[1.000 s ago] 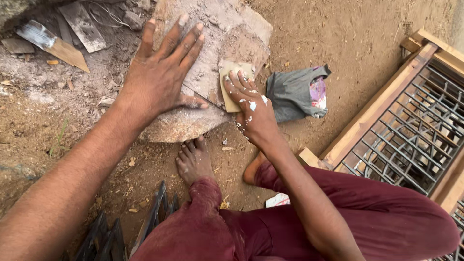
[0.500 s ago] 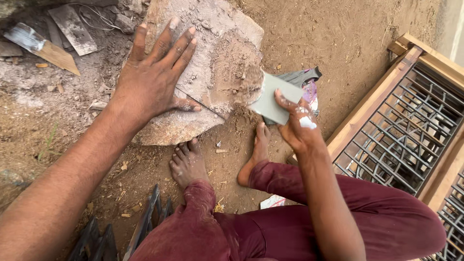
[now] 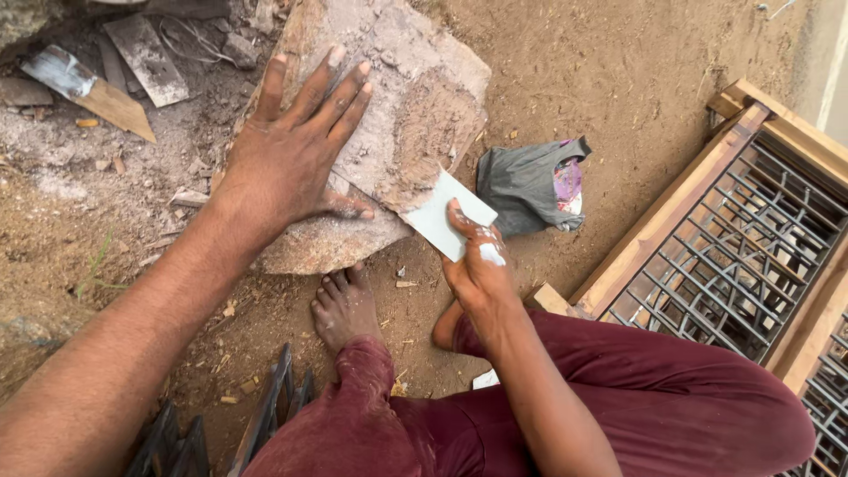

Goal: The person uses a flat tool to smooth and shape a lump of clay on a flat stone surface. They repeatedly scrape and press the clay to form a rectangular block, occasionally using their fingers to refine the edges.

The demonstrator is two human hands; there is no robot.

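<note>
My left hand (image 3: 287, 155) lies flat, fingers spread, on a large rough stone slab (image 3: 415, 97) that rests on the dirt. My right hand (image 3: 477, 261), smeared with white paste, grips a small pale rectangular scraper plate (image 3: 437, 216) by its near edge. The plate's far corner touches the slab's right edge, where a brownish patch of the stone shows. My bare left foot (image 3: 344, 305) sits just below the slab. I wear dark red trousers (image 3: 618, 397).
A grey plastic bag (image 3: 530, 185) with something purple inside lies right of the slab. A wooden frame with a metal grille (image 3: 751, 238) lies at the right. Trowels and scraps (image 3: 88, 88) lie at the upper left. Dark metal bars (image 3: 274, 406) sit near my knee.
My right hand lifted the plate off the slab, swung it right toward the bag, then brought it back to the slab's right edge. My left hand stayed flat on the stone.
</note>
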